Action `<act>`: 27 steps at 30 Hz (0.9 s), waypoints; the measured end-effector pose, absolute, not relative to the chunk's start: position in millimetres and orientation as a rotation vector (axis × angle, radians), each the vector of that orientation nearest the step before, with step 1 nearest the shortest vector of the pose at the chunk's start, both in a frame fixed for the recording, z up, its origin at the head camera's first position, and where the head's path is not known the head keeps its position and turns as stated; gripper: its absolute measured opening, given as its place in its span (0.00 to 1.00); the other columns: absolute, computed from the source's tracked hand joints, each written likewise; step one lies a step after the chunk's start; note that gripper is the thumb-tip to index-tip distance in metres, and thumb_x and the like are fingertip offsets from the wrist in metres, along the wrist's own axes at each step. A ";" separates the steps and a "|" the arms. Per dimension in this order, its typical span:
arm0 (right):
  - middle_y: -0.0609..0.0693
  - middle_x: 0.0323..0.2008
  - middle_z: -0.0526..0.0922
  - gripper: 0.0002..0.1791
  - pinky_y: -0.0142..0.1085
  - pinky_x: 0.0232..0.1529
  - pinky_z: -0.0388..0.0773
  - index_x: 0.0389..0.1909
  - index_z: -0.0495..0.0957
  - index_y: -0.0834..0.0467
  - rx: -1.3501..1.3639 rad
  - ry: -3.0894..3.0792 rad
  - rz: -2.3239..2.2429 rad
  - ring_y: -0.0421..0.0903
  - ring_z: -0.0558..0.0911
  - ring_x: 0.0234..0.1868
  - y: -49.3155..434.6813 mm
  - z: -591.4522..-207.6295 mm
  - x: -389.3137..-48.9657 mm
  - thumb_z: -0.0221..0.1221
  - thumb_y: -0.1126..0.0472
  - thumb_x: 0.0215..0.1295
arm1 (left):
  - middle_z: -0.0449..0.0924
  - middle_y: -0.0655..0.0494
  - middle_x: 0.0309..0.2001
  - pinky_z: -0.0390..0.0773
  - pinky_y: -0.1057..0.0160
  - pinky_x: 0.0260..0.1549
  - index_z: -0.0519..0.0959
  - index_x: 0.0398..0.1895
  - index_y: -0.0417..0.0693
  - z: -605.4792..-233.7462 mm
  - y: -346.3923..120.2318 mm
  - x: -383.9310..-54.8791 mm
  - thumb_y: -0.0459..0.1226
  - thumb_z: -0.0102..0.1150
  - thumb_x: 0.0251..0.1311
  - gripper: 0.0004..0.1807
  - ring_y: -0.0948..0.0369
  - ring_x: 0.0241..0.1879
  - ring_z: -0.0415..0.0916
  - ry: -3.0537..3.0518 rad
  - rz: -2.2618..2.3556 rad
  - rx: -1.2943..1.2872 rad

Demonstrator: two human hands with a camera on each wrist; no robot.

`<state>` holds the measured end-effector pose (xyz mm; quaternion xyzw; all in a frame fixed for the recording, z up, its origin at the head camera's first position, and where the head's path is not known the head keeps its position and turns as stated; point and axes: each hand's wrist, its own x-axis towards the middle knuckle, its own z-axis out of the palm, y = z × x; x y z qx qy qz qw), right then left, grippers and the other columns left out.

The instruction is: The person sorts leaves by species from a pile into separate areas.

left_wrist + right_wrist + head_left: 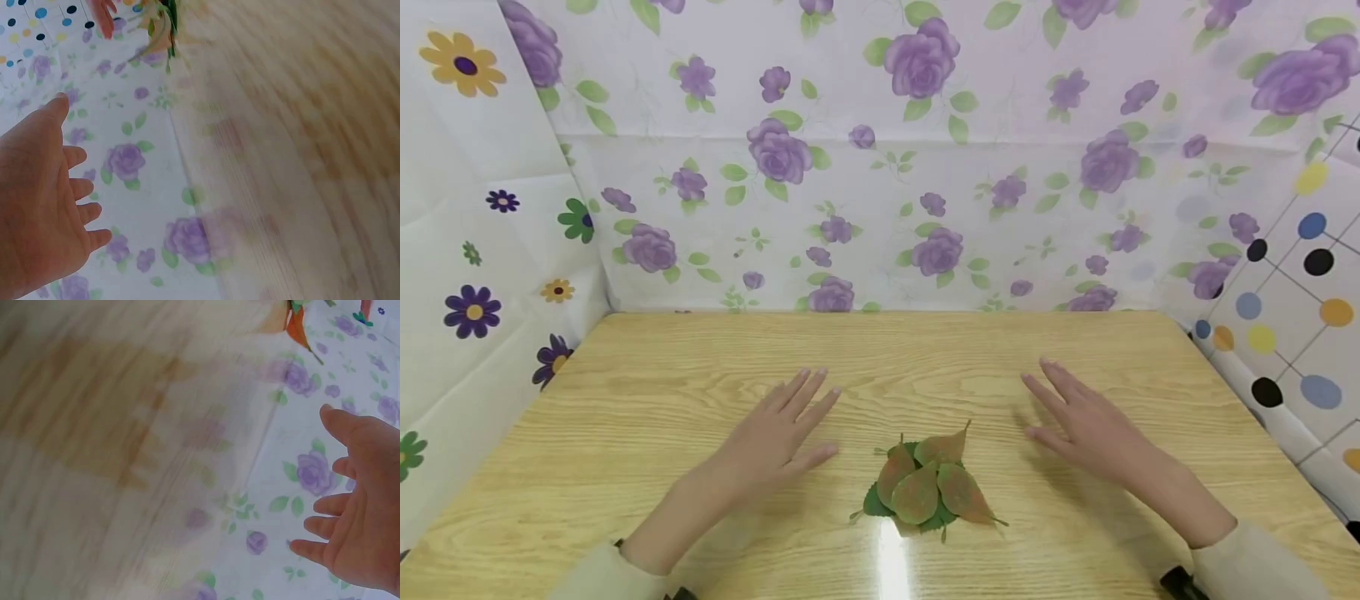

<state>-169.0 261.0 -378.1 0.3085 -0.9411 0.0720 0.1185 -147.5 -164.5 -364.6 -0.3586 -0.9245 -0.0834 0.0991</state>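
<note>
A small pile of leaves (916, 497) lies on a pale wood-grain tabletop (715, 354), near the person's side and between two bare hands. The left hand (778, 442) and the right hand (1090, 429) are apart from the pile, one on each side, palms facing down, fingers extended and a little spread; both are free of any hold. The wrist views are hazy, so whether either hand touches the tabletop is hard to say.

Four reddish-green leaves show on top, overlapping, with dark green, toothed-edged leaves (877, 502) peeking out beneath. Thin stems point outward in several directions.

The leaves look very light, thin and flexible, perhaps artificial, likely to slide over one another or shift at a careless brush. A gentle pinch on a protruding stem, such as the upper stem (967, 427), should lift one leaf; gripping a blade's middle might crease it or drag its neighbours.

Behind the tabletop hangs a white cloth (880, 192) printed with purple roses.
</note>
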 end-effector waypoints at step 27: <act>0.59 0.56 0.77 0.26 0.45 0.44 0.81 0.60 0.74 0.62 1.164 -2.618 0.514 0.56 0.79 0.51 201.1 -375.3 -140.7 0.65 0.58 0.62 | 0.45 0.45 0.75 0.52 0.44 0.67 0.57 0.74 0.47 -379.6 -90.5 -125.3 0.65 0.31 0.69 0.41 0.48 0.73 0.43 -2.683 0.050 -1.606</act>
